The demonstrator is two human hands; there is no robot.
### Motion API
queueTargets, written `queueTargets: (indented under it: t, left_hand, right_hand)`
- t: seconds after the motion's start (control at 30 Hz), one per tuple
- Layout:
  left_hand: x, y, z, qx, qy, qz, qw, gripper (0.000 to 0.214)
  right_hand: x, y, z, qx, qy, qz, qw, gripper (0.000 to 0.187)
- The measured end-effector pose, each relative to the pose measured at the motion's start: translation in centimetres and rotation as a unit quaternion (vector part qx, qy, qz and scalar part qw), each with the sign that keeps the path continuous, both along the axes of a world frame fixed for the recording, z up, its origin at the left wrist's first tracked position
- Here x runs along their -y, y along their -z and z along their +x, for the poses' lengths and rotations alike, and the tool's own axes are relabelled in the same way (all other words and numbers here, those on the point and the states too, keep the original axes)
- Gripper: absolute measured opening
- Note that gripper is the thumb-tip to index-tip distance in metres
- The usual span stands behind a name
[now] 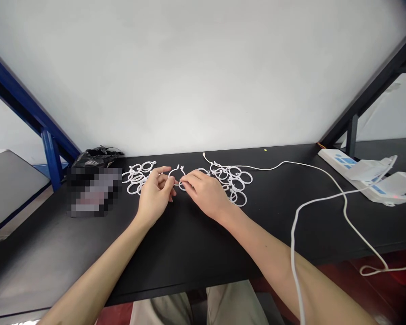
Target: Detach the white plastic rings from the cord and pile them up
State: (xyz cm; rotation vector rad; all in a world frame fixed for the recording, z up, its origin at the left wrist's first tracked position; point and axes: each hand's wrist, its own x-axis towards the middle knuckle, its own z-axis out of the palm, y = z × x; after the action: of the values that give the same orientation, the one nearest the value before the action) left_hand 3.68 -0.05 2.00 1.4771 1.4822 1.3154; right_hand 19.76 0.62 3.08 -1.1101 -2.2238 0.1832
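Note:
Between my hands, above the black table (203,253), is a white plastic ring (171,170) with a gap at its top and small knobs at its two ends. My left hand (156,192) pinches its left side with thumb and fingers, the other fingers curled loosely. The fingertips of my right hand (205,189) are closed on its right side. A pile of similar white rings (134,183) lies just left of my left hand. Another pile of white rings (238,181) lies beyond and right of my right hand, which partly hides it.
A white cable (292,225) runs across the right side, in front of my right forearm. White power strips (352,169) lie at the far right. A black plastic bag (96,158) and a blurred item (93,194) are at the left. Blue (27,95) and dark metal posts (368,99) flank the table.

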Motion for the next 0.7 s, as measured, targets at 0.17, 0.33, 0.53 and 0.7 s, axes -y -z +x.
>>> queueTargets:
  t: [0.17,0.33,0.53,0.7]
  left_hand:
    - [0.4,-0.2,0.1,-0.051,-0.003,0.025,0.998,0.032]
    - [1.0,-0.8,0.6,-0.104,-0.031,0.051,0.993,0.022]
    - [1.4,-1.1,0.9,-0.099,-0.063,0.078,0.990,0.022]
    - [1.4,-1.2,1.1,-0.121,-0.057,0.106,0.985,0.011]
  right_hand:
    - [0.2,0.4,-0.8,-0.196,-0.016,-0.041,0.980,0.011]
    - [0.3,0.4,-1.5,-0.329,0.007,-0.111,0.938,0.017]
    - [0.4,0.3,-1.5,-0.327,-0.005,-0.104,0.939,0.015]
    - [0.4,0.6,-1.5,-0.318,-0.012,-0.102,0.943,0.017]
